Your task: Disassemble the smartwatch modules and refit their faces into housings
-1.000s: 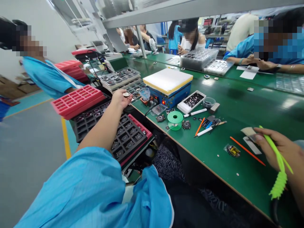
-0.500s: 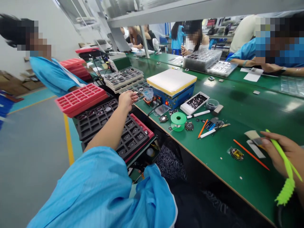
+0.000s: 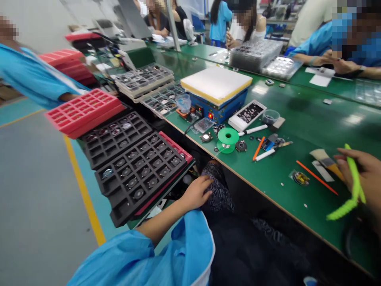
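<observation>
Neon-grn tool (image 3: pixel 356 178) in R hand (image 3: pixel 364 171), over R side of bench (image 3: pixel 312 129), brush (image 3: pixel 324 158) just beside. Blk tray (image 3: pixel 122 208): dark round parts (image 3: pixel 145 171) in many cells. Wht box (image 3: pixel 236 122): lots of tiny parts (image 3: pixel 250 113). R hand curled narrow around tool; L hand (image 3: pixel 196 193) loosely spread by patterned cloth (image 3: pixel 222 194).

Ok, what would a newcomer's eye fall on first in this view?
Probably the blue box with its white-and-yellow top and lit red light, mid-picture on the green bench. Next, the lime-green tool in the right hand, at the picture's right. On the left, the pinkish-red trays stand out beside the dark compartment trays.
</observation>
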Demonstrator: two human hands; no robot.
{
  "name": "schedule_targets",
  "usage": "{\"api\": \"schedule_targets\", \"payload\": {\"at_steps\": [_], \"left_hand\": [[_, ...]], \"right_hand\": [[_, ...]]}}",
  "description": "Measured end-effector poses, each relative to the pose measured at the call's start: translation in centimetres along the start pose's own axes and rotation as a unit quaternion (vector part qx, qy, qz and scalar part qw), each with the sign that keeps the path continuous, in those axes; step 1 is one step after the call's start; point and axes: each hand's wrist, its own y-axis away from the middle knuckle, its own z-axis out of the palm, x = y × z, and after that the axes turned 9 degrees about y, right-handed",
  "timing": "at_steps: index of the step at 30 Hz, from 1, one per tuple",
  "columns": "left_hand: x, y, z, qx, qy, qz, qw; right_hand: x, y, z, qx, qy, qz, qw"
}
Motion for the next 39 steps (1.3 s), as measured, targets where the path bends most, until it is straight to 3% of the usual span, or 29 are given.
{"api": "schedule_targets", "payload": {"at_steps": [1,3,7,12,16,21,28,32,35,39], "left_hand": [[-0.8,0.1,1.4,-0.044,-0.026,-0.015,0.999],[-2.3,0.2,3.9,-0.097,-0.085,-0.036,0.991],[-4.2,-0.9,6.6,-0.138,-0.194,-0.030,0.971],[-5.2,-3.3,7.7,-0.134,-0.271,0.007,0.953],[-5.8,-4.1,8.2,-0.133,-0.342,0.029,0.930],[-6.4,-4.3,8.4,-0.136,-0.393,0.050,0.908],[-7.1,-4.1,8.2,-0.124,-0.385,0.053,0.913],[-7.4,-4.1,7.9,-0.120,-0.382,0.052,0.915],[-7.3,-4.2,7.8,-0.130,-0.388,0.047,0.911],[-7.0,-4.6,8.0,-0.141,-0.403,0.047,0.903]], "right_hand": [[-1.2,0.0,-1.7,-0.033,-0.029,0.017,0.999],[-3.2,-0.1,-4.6,-0.108,-0.082,-0.033,0.990],[-3.6,-0.1,-6.8,-0.075,-0.057,-0.007,0.996],[-0.2,1.4,-8.3,-0.085,0.020,-0.048,0.995],[1.8,3.1,-10.2,-0.154,0.133,-0.071,0.977],[2.7,5.8,-9.8,-0.193,0.137,-0.070,0.969],[-0.1,12.8,-8.7,-0.084,0.033,-0.068,0.994],[-2.9,18.4,-9.8,0.016,-0.061,-0.057,0.996],[-4.2,21.9,-10.8,0.051,-0.111,-0.039,0.992],[-3.6,22.7,-10.5,0.054,-0.098,0.020,0.994]]}}
